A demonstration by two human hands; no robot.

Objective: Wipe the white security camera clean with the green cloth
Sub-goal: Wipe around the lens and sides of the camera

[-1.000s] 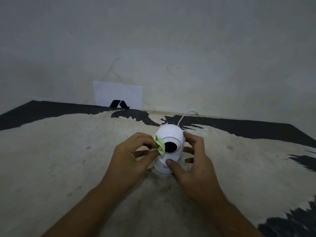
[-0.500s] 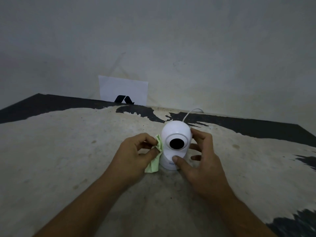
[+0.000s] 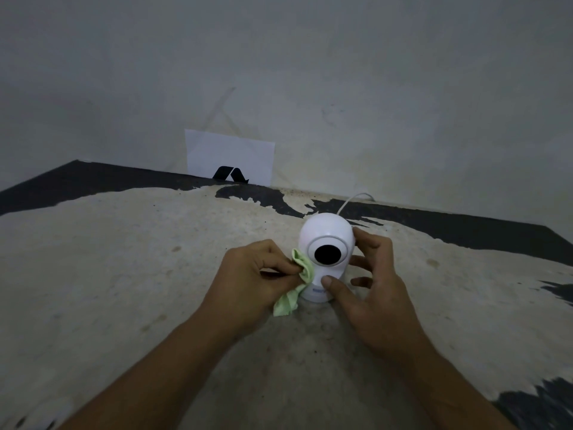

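The left hand pinches the green cloth, now slid from beside the lens down the security camera's left flank; the right hand steadies it mid-tabletop, so wiping continues.

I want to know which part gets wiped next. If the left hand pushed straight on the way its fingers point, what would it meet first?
The left hand points right, with the green cloth pinched at its fingertips. It would probably press the cloth against the left side of the white security camera, which it already seems to touch.
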